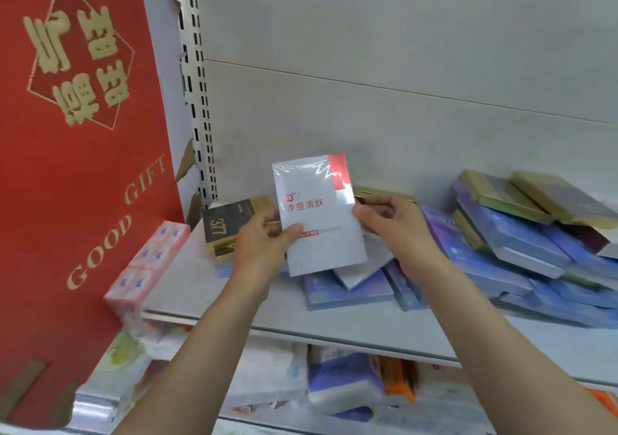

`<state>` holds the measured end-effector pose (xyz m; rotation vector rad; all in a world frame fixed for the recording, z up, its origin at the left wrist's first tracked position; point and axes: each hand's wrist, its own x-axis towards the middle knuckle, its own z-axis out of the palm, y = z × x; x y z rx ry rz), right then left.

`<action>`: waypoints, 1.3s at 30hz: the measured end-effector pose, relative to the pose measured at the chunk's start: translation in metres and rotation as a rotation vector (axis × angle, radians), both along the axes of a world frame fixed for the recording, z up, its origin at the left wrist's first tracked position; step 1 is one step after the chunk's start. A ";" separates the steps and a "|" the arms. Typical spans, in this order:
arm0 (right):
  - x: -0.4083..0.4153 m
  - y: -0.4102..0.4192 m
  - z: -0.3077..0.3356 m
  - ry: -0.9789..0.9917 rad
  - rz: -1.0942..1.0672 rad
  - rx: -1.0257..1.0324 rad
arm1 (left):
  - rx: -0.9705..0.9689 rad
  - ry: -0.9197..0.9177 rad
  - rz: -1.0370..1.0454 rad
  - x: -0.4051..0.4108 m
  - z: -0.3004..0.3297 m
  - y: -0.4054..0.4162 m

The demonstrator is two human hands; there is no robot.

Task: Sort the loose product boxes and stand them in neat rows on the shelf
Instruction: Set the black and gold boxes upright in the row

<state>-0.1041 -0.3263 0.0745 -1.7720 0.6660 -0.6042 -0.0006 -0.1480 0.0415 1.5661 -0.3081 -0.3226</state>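
**White box held up over the shelf, pile still unsorted**

You hold the white box upright between both hands, face toward you, probably so you can read its red print and choose its row. Your left hand has a grip on its lower left edge, thumb across the front; your right hand pinches its right edge. It is flat, rectangular and wrapped in glossy film that catches the light, with a red corner patch. It hangs just above the shelf, a smooth pale board. Left of the white box, a black-and-gold box stands on other boxes. Right of it, blue boxes lie in a slumped, overlapping heap with gold-edged boxes on top, none yet standing in rows.
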 end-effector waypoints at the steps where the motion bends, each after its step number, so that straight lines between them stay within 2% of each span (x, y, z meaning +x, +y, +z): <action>1: -0.001 -0.004 0.000 0.039 -0.098 -0.140 | 0.006 0.008 0.016 0.004 -0.003 0.006; 3: -0.002 -0.008 -0.002 0.162 -0.167 -0.310 | 0.016 0.013 0.058 0.012 -0.009 0.021; 7: 0.013 -0.002 -0.017 0.463 -0.069 -0.395 | -0.014 0.028 0.071 0.023 -0.014 0.044; 11: 0.022 0.001 -0.018 0.541 -0.115 -0.445 | -0.022 0.016 0.022 0.026 -0.014 0.059; 12: 0.020 0.001 -0.016 0.498 -0.127 -0.374 | -0.023 0.015 0.004 0.026 -0.015 0.062; 15: 0.006 0.000 -0.005 0.168 -0.158 -0.016 | -0.033 0.021 -0.049 0.030 -0.016 0.067; 17: -0.008 0.002 0.001 0.023 -0.183 0.045 | -0.048 0.022 -0.080 0.030 -0.017 0.066; 21: -0.044 0.008 0.006 -0.103 -0.293 0.142 | -0.069 0.012 -0.139 0.014 -0.016 0.053; 30: -0.201 -0.024 0.011 -0.227 -0.461 0.193 | -0.125 -0.013 -0.352 -0.100 -0.003 -0.027; 39: -0.431 -0.104 0.005 -0.407 -0.581 0.141 | -0.175 -0.031 -0.559 -0.313 0.002 -0.152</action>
